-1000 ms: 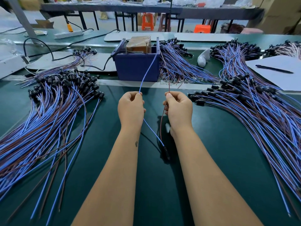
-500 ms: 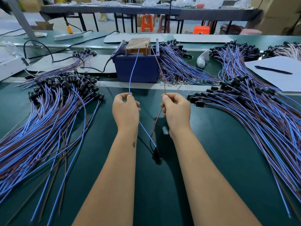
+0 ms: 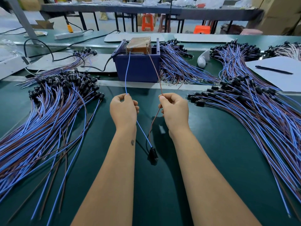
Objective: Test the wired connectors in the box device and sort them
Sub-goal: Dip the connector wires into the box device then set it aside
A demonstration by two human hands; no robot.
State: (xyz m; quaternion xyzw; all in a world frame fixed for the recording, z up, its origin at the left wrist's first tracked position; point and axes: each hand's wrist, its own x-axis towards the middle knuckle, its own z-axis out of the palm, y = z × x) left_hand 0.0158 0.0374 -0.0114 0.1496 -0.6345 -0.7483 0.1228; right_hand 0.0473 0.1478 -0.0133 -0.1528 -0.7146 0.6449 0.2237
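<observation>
At centre bench, between your forearms, hangs item one: a single black connector (image 3: 153,154), low over the green mat (image 3: 211,152), with two leads running up from it.

- Left hand (image 3: 123,110): thumb and forefinger pinch the blue wire (image 3: 127,72) at its upper stretch, remaining fingers curled in behind. The far tip reaches the top edge of the blue box device (image 3: 138,67).
- Right hand (image 3: 175,110): thumb and forefinger pinch the brown wire (image 3: 154,67) likewise, other fingers curled. Its tip meets the box top near the right side.
- Reason for the hold, as judged: you keep one lead in each hand, well apart, so both bare ends can touch separate contacts at once without crossing. The connector dangles free, so nothing drags on the tips. Whether either tip is truly seated on a contact cannot be told from here.

Containers and contents:
- Blue box device: open-topped, holding a tan wrapped block (image 3: 138,44); a black cable (image 3: 107,64) leaves its left side. No loose connectors seen inside.
- Left pile (image 3: 53,111): many wired connectors fanned on the mat, black heads toward the box.
- Right pile (image 3: 254,108): a larger fan, heads also inward.
- Rear pile (image 3: 177,66): more of the same, just beside the box on its right.

Which pile is tested stock and which is waiting cannot be told. Sorting of the held piece is not yet done.

Also present: white sheet (image 3: 280,74) with a pen (image 3: 273,69), far right.
</observation>
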